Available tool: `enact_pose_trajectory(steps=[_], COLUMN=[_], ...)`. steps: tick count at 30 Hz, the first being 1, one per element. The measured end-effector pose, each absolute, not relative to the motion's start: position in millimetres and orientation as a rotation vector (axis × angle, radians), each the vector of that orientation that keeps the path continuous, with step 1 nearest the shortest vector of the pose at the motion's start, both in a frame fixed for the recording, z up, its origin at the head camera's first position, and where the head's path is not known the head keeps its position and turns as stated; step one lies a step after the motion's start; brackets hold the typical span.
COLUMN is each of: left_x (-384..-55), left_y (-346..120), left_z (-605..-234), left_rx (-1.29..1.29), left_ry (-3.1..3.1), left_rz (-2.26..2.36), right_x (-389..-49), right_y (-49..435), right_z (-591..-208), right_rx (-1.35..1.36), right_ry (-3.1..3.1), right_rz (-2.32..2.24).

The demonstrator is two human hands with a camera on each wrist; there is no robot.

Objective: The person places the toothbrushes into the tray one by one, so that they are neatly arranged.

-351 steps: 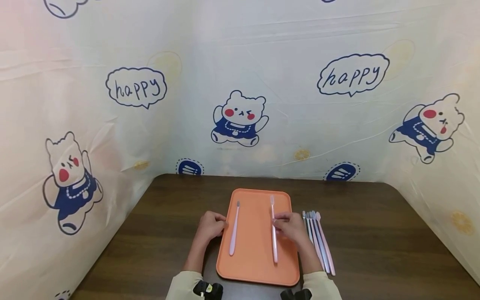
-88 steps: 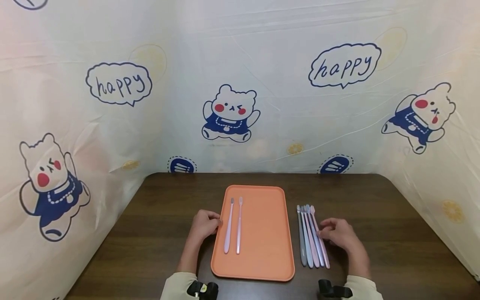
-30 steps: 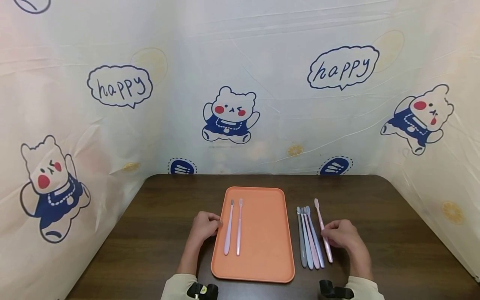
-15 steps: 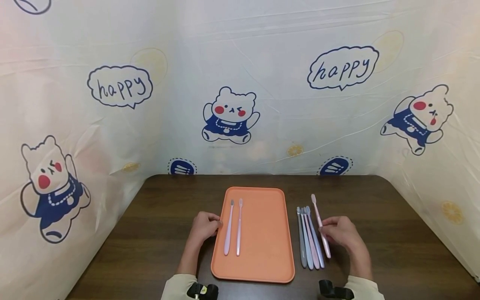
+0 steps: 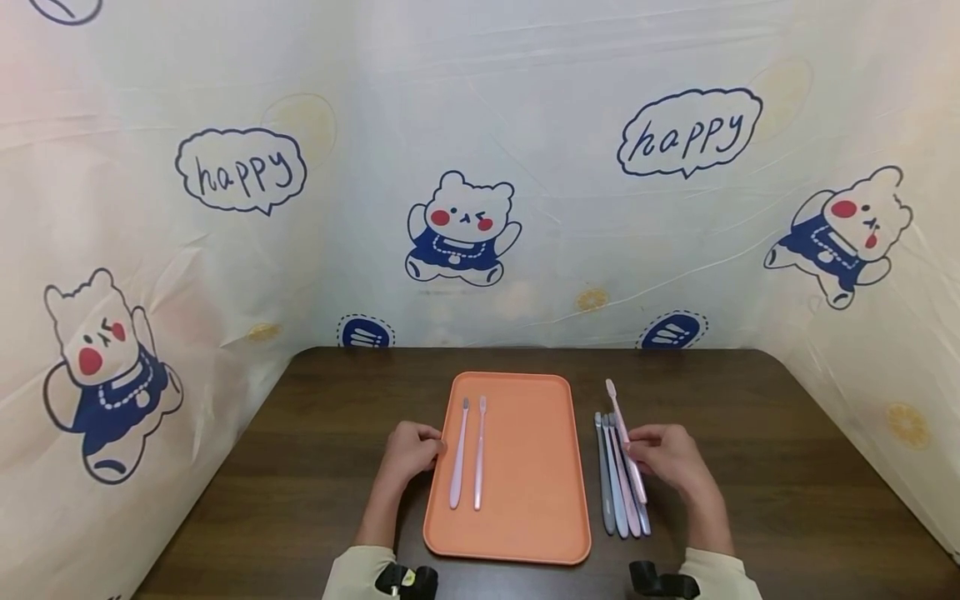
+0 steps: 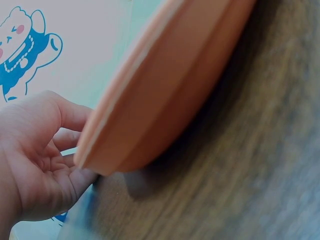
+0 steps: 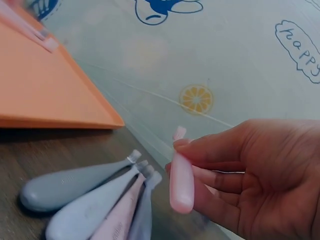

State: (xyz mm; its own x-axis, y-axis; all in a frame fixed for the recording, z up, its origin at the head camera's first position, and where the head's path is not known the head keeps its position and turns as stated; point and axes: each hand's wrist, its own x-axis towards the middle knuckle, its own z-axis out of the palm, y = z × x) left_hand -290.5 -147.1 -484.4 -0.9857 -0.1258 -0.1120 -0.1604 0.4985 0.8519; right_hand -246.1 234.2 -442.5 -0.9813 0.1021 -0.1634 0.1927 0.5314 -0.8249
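Observation:
My right hand (image 5: 667, 454) pinches a pink toothbrush (image 5: 615, 398) by its handle, thumb against fingers. In the right wrist view the toothbrush handle (image 7: 182, 187) hangs above the table, its thick end toward the camera. Just below and left of it, several toothbrushes lie side by side, among them a grey toothbrush (image 5: 606, 492) and a light blue toothbrush (image 5: 618, 500). My left hand (image 5: 411, 448) grips the left rim of an orange tray (image 5: 525, 542); the left wrist view shows thumb and fingers at the tray wall (image 6: 150, 100). On the tray lie a lilac toothbrush (image 5: 457, 475) and a pink toothbrush (image 5: 478, 467).
The dark wooden table (image 5: 360, 392) carries everything. A pale curtain (image 5: 562, 208) with printed bears encloses the table at the back and sides. The lying toothbrushes sit close to the tray's right edge.
My right hand has taken the pink toothbrush from the row's right end, lifted it, and moved left over the others. Earlier, a second toothbrush came to lie beside the lilac one. Left hand stays.

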Motion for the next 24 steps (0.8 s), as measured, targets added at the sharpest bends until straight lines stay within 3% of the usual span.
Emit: enact_pose_trajectory(steps=[24], left_x=[-289.4], left_y=[-147.4], left_z=[-483.3], left_rx=[-0.247], left_ry=[2.696], left_rz=[1.542], right_x=[-250.0], right_y=[202.3], right_z=[-440.3], right_rx=[0.184], right_ry=[2.602], right_rz=[-1.601])
